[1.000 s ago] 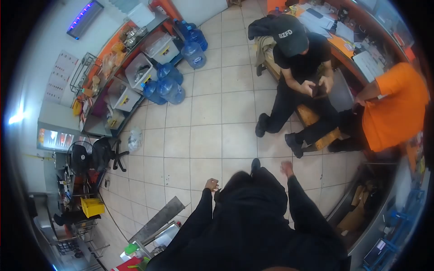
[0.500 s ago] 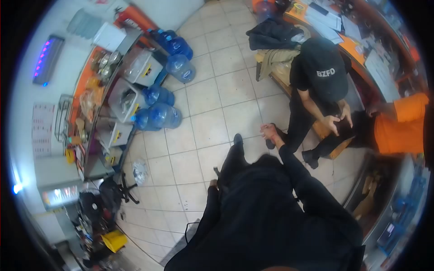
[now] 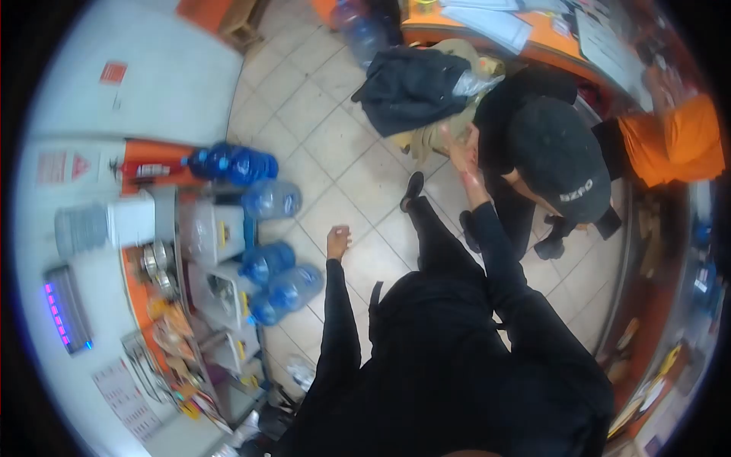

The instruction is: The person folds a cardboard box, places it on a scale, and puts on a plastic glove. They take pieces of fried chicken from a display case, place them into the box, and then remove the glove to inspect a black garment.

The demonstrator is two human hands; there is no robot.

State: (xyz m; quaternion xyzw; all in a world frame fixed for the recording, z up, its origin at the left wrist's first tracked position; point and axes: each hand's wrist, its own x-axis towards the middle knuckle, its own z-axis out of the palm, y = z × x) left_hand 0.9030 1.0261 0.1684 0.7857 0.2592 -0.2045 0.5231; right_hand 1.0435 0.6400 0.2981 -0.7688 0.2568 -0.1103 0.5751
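My left hand (image 3: pixel 339 242) hangs over the tiled floor, left of my body, with loosely bent fingers and nothing visible in it. My right hand (image 3: pixel 463 158) reaches forward with its fingers stretched, beside the seated person's shoulder; blur hides whether it touches them. That person wears a black cap (image 3: pixel 560 145) and bends forward, their hands mostly hidden. Just beyond my right hand, a dark jacket (image 3: pixel 411 87) and a tan cloth (image 3: pixel 434 145) lie on the seat.
Large blue water bottles (image 3: pixel 285 286) stand on the left beside shelves with plastic bins (image 3: pixel 209 232). An orange desk (image 3: pixel 487 27) with papers is at the top right. Another person's orange garment (image 3: pixel 674 141) shows at the right. My shoe (image 3: pixel 413 190) is on the floor (image 3: pixel 365 206).
The view has turned. My left hand has come forward from beside my body. My right hand has moved up to beside the seated person, its fingers now stretched. The seated person leans lower.
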